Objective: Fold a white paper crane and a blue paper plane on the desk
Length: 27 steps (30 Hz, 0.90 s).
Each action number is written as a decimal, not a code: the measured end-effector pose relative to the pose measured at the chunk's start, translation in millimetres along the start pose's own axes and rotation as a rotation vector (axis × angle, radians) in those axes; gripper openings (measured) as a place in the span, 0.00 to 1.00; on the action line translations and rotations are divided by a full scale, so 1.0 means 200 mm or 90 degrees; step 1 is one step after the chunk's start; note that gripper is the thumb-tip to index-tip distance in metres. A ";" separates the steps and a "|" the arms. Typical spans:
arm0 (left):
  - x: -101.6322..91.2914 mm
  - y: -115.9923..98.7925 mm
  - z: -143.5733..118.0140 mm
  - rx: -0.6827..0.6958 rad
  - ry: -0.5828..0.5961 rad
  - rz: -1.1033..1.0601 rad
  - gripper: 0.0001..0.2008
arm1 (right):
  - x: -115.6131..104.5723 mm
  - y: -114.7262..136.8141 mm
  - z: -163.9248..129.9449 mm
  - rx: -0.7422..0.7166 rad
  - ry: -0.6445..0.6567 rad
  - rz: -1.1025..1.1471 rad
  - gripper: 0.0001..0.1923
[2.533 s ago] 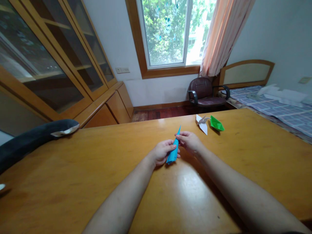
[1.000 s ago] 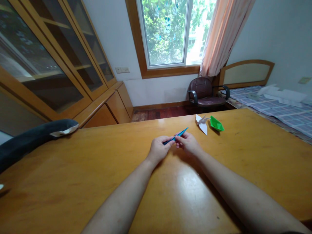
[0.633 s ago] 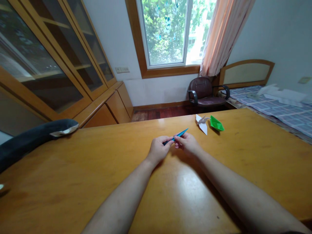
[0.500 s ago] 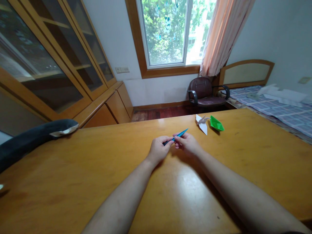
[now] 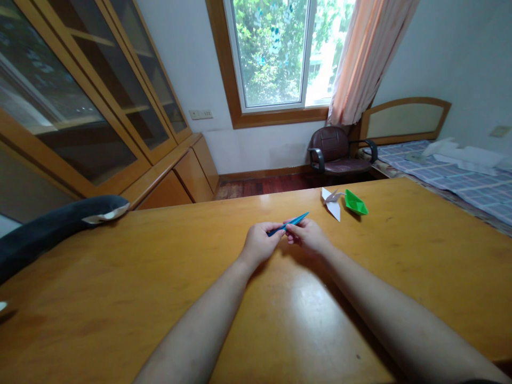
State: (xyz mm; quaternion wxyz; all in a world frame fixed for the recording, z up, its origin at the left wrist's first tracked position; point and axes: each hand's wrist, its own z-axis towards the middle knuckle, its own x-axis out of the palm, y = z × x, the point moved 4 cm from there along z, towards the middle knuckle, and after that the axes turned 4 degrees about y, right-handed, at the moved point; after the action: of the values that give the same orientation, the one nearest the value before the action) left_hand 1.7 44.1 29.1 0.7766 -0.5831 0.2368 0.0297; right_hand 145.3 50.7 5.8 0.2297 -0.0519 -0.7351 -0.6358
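Observation:
A narrow piece of folded blue paper [image 5: 298,219] is pinched between my two hands above the wooden table [image 5: 140,288]. My left hand [image 5: 261,242] grips its left end, with the thumb on top. On the other side, my right hand [image 5: 308,234] has its thumb and fingers closed round the middle, and a pointed tip sticks out beyond them. Parts of the paper are hidden by my fingers. To the right of my hands lie a white paper crane [image 5: 332,204] and a green paper boat [image 5: 356,202], close together.
A dark, curved stuffed item [image 5: 60,224] lies over the table's left side. Beyond the far edge stands a brown armchair [image 5: 336,152]. A glass-fronted cabinet [image 5: 120,144] is at left, and a bed [image 5: 452,165] with a checked sheet at right.
The hands hold nearly the same pose. The blue paper has shifted or tilted very slightly between the fingers; the crane and boat have not moved.

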 end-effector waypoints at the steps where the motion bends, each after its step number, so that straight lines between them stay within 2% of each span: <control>1: 0.00 0.00 0.00 0.008 -0.001 0.014 0.11 | 0.00 0.00 0.00 0.001 -0.001 0.003 0.21; 9: 0.00 0.05 0.00 0.058 0.000 0.087 0.09 | 0.00 -0.02 -0.01 0.021 -0.009 0.035 0.22; 16: 0.00 -0.04 -0.04 0.162 -0.016 0.195 0.09 | 0.00 -0.03 -0.01 0.009 0.003 0.045 0.20; 27: 0.03 -0.07 -0.08 0.226 -0.039 0.319 0.11 | 0.00 0.00 -0.02 -0.004 0.022 0.056 0.18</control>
State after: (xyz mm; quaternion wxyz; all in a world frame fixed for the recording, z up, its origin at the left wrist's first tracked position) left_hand 6.1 23.9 37.1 0.8414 -0.3606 0.3514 0.1962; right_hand 147.2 47.2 6.5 0.2699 -0.0735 -0.7260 -0.6282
